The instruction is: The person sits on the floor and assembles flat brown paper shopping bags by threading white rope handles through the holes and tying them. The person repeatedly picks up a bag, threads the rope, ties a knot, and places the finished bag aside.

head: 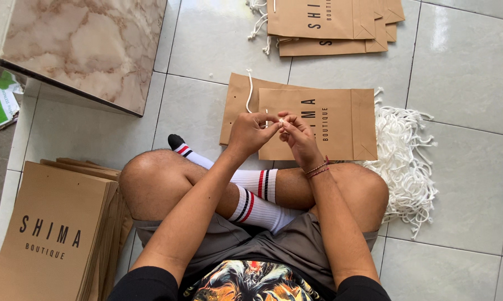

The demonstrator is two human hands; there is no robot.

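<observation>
White cord end (pixel 281 120): one, pinched between the fingertips of both hands, held above a brown paper bag (pixel 318 124) lying flat on the tiled floor (pixel 463 72) just in front of the crossed legs. Most of the piece is hidden by the fingers.

Left hand (pixel 250 132): fingers curled, thumb and forefinger nipping the cord. Right hand (pixel 297 134): likewise closed on it, fingertips meeting those of the left; thin red bracelets on the wrist.

Paper bags under the hands: two, the upper one overlapping a second whose left part shows, with one white cord handle (pixel 249 89) rising from it.

Loose white cords (pixel 405 161): one heap, right of the bag beside the right knee; count impossible.

Finished bags (pixel 332 22): one stack at the top edge, about three, cut off by the frame.

Flat bags (pixel 56 234): one thick stack at lower left, count unclear, partly cut off.

Marble-topped surface (pixel 84 44): one, upper left, cropped.
</observation>
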